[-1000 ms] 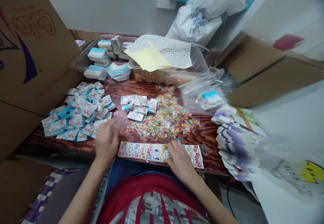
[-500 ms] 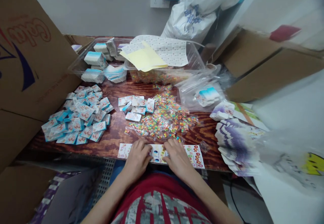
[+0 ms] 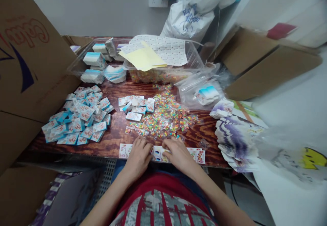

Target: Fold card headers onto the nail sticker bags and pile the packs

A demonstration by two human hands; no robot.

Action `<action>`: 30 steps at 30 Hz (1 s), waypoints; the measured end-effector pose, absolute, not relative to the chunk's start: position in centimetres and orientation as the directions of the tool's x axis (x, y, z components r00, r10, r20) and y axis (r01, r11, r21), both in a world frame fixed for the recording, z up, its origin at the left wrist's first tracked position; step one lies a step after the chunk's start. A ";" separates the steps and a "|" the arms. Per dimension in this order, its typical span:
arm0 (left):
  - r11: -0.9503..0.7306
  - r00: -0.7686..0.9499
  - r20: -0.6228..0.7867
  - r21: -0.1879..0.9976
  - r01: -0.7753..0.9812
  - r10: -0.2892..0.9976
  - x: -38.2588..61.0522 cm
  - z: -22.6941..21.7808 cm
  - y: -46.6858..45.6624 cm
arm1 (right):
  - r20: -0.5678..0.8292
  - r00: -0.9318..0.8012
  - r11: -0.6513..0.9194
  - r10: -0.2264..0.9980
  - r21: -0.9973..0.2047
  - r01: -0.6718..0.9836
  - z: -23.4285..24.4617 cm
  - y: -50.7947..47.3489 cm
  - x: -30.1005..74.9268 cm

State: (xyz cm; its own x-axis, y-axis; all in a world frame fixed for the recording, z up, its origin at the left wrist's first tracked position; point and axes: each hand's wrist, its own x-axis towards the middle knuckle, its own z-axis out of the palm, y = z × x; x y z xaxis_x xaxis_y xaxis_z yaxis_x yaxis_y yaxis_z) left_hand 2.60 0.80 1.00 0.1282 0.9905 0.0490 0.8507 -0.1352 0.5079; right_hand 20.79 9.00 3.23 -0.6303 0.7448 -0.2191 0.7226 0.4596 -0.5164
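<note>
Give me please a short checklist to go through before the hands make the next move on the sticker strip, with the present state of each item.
1. Both hands on the sticker strip: ok, the left hand and the right hand rest on its middle.
2. Strip ends free: ok, both ends show beside the hands.
3. A sticker pinched in the fingers: cannot tell, the hands cover that part.
4. Pile of colourful packets apart from the strip: not ok, the nearest ones lie right at the fingertips.
5. Spread of blue-and-white cards away from the left hand: ok.
</note>
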 end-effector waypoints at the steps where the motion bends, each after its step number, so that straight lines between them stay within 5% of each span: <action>1: -0.140 0.114 0.081 0.509 0.849 0.990 2.6 1.4 0.8 | -0.231 -0.638 0.435 0.735 -0.560 0.705 3.5 9.4 20.9; 6: -0.131 -0.074 0.384 0.481 0.867 0.920 3.5 4.4 0.8 | -0.120 -0.664 0.270 0.738 -0.850 0.453 5.6 11.9 21.1; 9: -0.154 -0.068 0.392 0.507 0.848 0.917 4.3 5.5 1.3 | -0.032 -0.654 0.186 0.756 -0.947 0.262 7.7 12.4 20.3; 14: -0.194 -0.079 0.285 0.804 0.562 0.955 4.7 5.5 2.6 | 0.147 -0.681 0.294 0.717 -0.950 0.104 10.1 10.8 18.5; 18: -0.086 -0.167 0.140 0.952 0.293 0.976 4.1 6.0 2.5 | 0.282 -0.584 0.517 0.761 -0.807 0.284 10.0 10.1 18.6; 22: 0.057 -0.201 -0.028 0.989 0.139 0.979 2.5 7.4 2.1 | 0.187 -0.639 0.563 0.746 -0.690 0.456 8.5 11.3 20.1; 26: 0.119 -0.131 -0.137 0.984 -0.135 0.982 1.4 7.3 2.5 | 0.005 -0.706 0.373 0.708 -0.851 0.368 7.5 11.9 20.6; 30: 0.241 -0.047 -0.264 0.928 -0.284 0.963 2.6 5.3 3.4 | 0.005 -0.702 0.347 0.712 -0.871 0.347 6.8 10.6 19.1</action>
